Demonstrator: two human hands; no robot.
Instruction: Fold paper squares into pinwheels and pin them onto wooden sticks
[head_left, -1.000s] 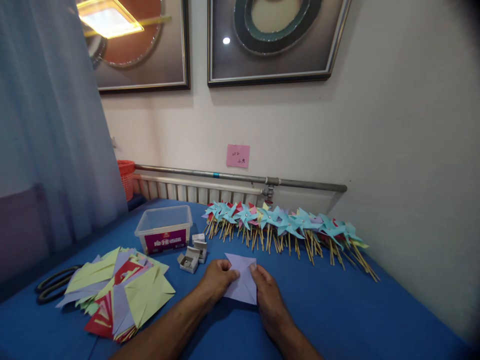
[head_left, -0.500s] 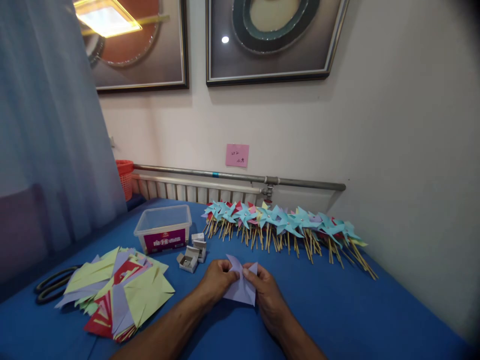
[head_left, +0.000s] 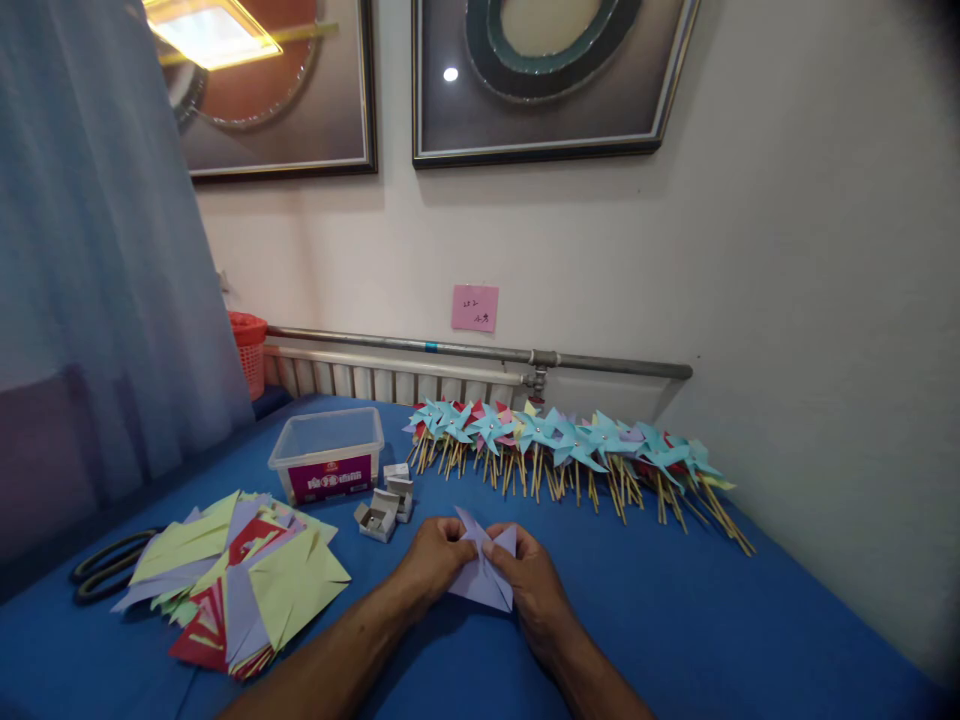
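Observation:
A lavender paper square (head_left: 482, 588), cut in from its corners, is held between both hands just above the blue table. My left hand (head_left: 437, 555) pinches its left side, thumb on top. On the other side, my right hand (head_left: 527, 572) presses its thumb near the paper's middle, the fingers behind. Parts of the paper look folded inward, and one point stands up between the hands. Several finished paper pinwheels (head_left: 574, 444) on thin sticks lie in a row behind. A pile of cut paper squares (head_left: 292, 585) in yellow, lavender and red lies to the left.
A clear plastic tub (head_left: 326, 440) with a purple label stands behind small open cardboard boxes (head_left: 377, 515). Scissors with black handles (head_left: 112, 568) lie partly under the paper pile. A metal pipe (head_left: 480, 351) runs along the wall at the back.
Both thumbs have shifted slightly on the lavender paper, and its folds have changed a little. Everything else stays in place.

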